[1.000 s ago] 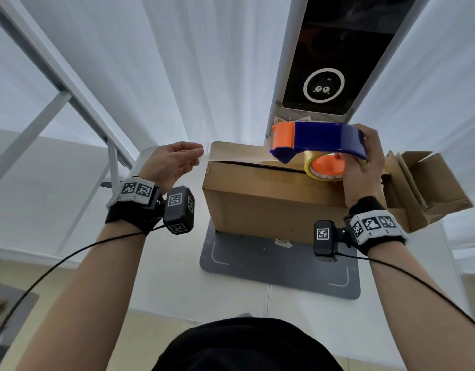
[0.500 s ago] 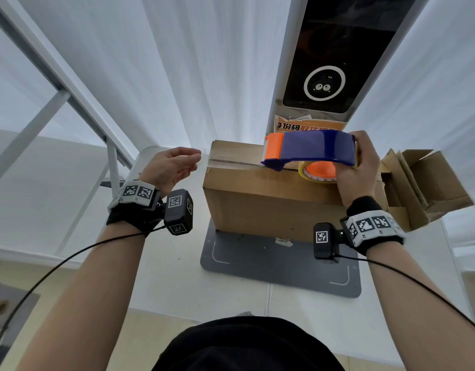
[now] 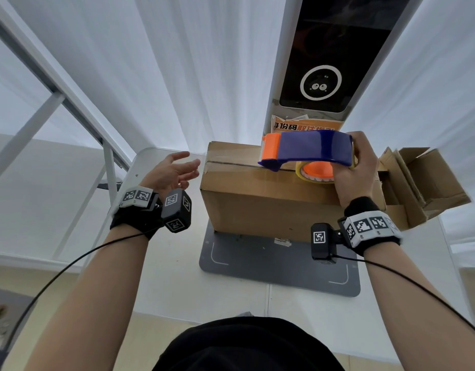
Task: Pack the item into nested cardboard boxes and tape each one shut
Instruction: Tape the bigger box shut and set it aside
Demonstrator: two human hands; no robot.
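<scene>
Nearest the camera, at 6 o'clock, a dark garment (image 3: 247, 344) fills the bottom edge, and 2 bare forearms reach up from it over the white tabletop (image 3: 161, 285). Each wrist carries a black band with printed marker tags and a small black cube trailing a thin cable.

Just beyond, a grey mat (image 3: 279, 266) with white corner marks lies on the tabletop, and the closed cardboard box (image 3: 268, 204) stands on its far part. A strip of clear tape runs along the seam on the box's top, reaching the left edge.

At 9 o'clock of the box, the left hand (image 3: 172, 172) hovers just beside its left end without touching it; its fingers (image 3: 188, 165) are relaxed, spread slightly apart and holding nothing.

At 1 o'clock, the right hand (image 3: 358, 170) grips the tape dispenser (image 3: 311, 149) from its right end, fingers clamped round the blue body and the roll. The dispenser sits over the right part of the box top, orange cutter end pointing toward 9 o'clock, with the yellowish tape roll (image 3: 315, 174) on its orange hub resting at the top edge.

At 3 o'clock of the box, an open smaller cardboard box (image 3: 423, 188) lies tilted, flaps splayed.

Farthest, at 12 o'clock, a tall white post holds a dark screen (image 3: 330, 57) showing a white ring, with an orange-and-white sign (image 3: 306, 126) beneath it, against white curtains (image 3: 191, 62).
</scene>
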